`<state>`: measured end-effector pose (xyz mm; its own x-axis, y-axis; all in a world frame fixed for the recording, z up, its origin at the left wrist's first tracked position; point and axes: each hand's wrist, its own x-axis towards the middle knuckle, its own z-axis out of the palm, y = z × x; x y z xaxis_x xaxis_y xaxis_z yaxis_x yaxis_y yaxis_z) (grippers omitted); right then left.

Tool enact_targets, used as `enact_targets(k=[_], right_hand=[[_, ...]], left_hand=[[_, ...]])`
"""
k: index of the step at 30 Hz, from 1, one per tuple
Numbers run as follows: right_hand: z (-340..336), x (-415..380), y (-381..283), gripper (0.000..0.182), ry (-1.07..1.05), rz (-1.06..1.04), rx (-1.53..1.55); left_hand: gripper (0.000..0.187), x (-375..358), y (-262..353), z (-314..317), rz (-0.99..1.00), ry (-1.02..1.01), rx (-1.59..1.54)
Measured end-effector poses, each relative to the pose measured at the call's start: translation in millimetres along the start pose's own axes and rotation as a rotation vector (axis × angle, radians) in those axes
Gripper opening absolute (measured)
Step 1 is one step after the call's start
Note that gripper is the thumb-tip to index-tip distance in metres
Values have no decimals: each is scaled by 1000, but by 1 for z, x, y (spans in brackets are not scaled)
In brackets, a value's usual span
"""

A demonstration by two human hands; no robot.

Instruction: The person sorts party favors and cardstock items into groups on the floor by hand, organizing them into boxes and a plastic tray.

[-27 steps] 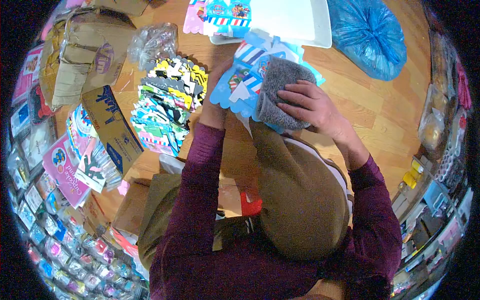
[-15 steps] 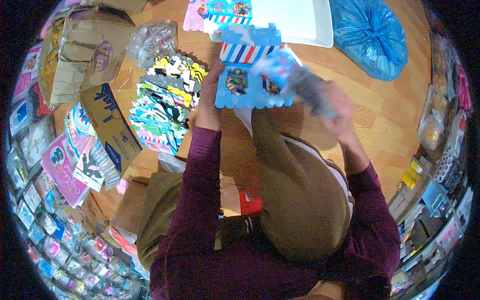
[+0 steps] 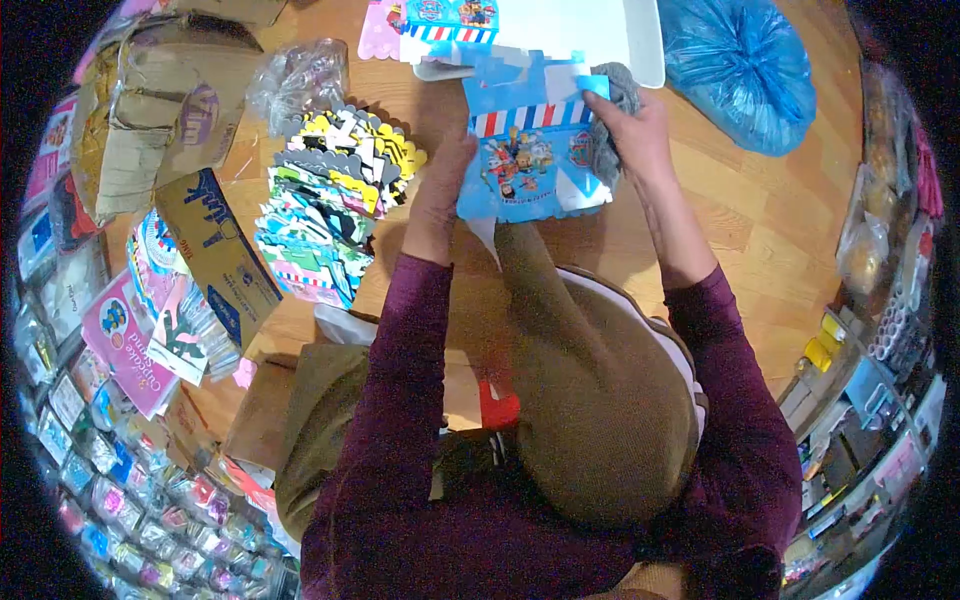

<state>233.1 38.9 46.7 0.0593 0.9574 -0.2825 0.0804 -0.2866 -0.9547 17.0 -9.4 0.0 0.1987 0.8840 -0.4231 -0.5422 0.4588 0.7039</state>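
Observation:
A flat light-blue cardboard party box, printed with cartoon puppies and a red, white and blue striped band, is held up over the floor in front of my knee. My left hand grips its left edge, the fingertips partly hidden behind the card. At the opposite edge my right hand pinches the card, thumb on the printed face. A crumpled grey cloth is also in that right hand, bunched along the box's right side. Left of my left hand lies a fanned pile of folded printed boxes.
Beyond the box stands a white tray, with more printed boxes at its left. A blue plastic bag sits to the right. Cardboard cartons, a clear plastic bag and packaged goods crowd the left.
My right hand, blurred with the grey cloth before, has come to the box's right edge and grips it. The box shows a different printed face and has shifted slightly right with my left hand.

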Motion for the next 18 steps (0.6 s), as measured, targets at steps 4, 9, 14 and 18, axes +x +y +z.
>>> enact_targets(k=[4,9,14,18], right_hand=[[5,0,5,19,61,16,47],[-33,-2,-15,21,311,-76,155],[3,-44,-5,40,-67,-456,-461],[40,-41,13,61,-423,-716,-871]], left_hand=[[41,-8,15,27,-23,-17,359],[39,-4,1,24,-52,40,97],[27,6,-9,24,-181,34,5],[25,2,-27,40,21,167,-224]])
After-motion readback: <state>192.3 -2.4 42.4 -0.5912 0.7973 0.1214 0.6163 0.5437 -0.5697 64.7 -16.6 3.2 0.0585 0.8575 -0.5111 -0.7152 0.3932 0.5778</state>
